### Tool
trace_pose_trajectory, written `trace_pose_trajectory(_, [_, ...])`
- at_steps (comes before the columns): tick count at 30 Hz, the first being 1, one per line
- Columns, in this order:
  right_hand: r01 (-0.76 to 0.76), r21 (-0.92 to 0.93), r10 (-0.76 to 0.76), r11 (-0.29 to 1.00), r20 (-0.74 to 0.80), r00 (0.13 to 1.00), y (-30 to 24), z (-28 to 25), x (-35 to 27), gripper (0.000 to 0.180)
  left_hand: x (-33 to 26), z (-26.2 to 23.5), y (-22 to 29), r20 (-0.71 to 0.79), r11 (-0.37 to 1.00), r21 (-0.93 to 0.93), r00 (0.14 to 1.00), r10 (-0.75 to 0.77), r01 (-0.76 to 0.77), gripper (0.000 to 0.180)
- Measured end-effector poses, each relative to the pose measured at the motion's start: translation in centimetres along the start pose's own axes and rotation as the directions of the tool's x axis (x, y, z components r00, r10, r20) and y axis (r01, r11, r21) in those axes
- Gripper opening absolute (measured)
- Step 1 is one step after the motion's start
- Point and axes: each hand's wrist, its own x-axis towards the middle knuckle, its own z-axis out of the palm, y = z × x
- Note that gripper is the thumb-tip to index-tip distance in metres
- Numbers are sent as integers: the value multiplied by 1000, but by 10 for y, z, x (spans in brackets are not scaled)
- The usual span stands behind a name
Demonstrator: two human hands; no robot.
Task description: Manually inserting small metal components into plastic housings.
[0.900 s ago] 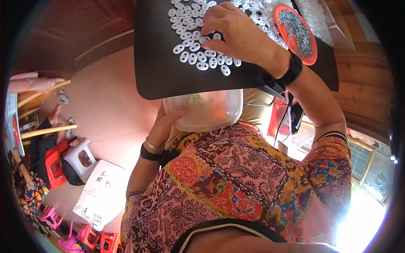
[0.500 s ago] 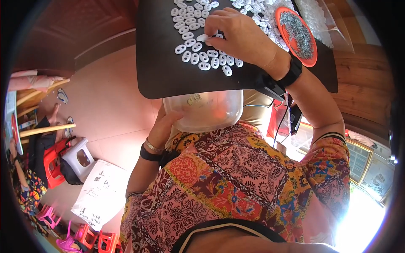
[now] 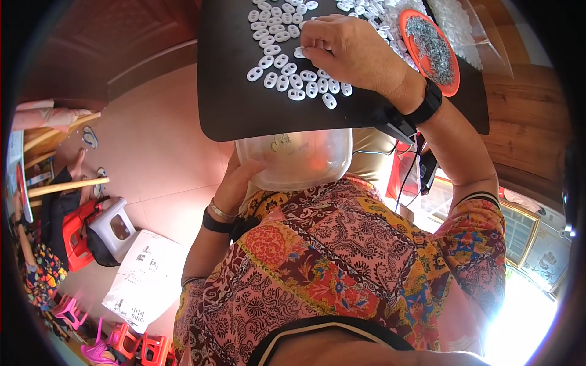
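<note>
At the black table top (image 3: 229,104), my right hand (image 3: 354,55) is closed in a pinch over the loose pieces. A white oval plastic piece with two holes (image 3: 299,52) sits at its thumb and fingertips; the fingers partly cover it. Several more of these white two-hole pieces (image 3: 282,83) lie scattered flat to the left of the hand and nearer to me. Below the table edge, my left hand (image 3: 235,186) grips a translucent plastic container (image 3: 287,174) by its left side, thumb on the wall. Something orange shows faintly through the container.
An orange dish (image 3: 450,90) of small metal parts stands right of my right hand, beside a heap of clear plastic pieces (image 3: 455,30). A dark device with cables (image 3: 397,125) is at the table's near edge. Left are stools (image 3: 116,232), a white sack (image 3: 143,280) and another person's leg (image 3: 76,165).
My right hand has shifted slightly right, its fingertips still on a white piece. Several white pieces at the lower left of the group have slid left and spread apart. My left hand stays on the container.
</note>
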Motion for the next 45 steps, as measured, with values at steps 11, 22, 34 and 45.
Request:
trace_pose_trajectory(11, [-82, 2, 82, 997, -95, 992, -6, -25, 1, 12, -1, -1, 0, 7, 1000, 19, 1000, 17, -18, 56])
trace_pose_trajectory(22, [-229, -316, 176, 921, -188, 966, 26, -61, -33, 15, -1, 7, 6, 31, 1000, 0, 1000, -4, 4, 57])
trace_pose_trajectory(34, [-90, -162, 79, 983, -76, 994, 13, -4, -28, 36, -2, 6, 6, 19, 999, 51, 1000, 12, -12, 54])
trace_pose_trajectory(45, [-73, 9, 72, 997, 93, 993, -27, 9, -45, 45, -1, 4, 6, 39, 999, 21, 999, -33, 33, 58])
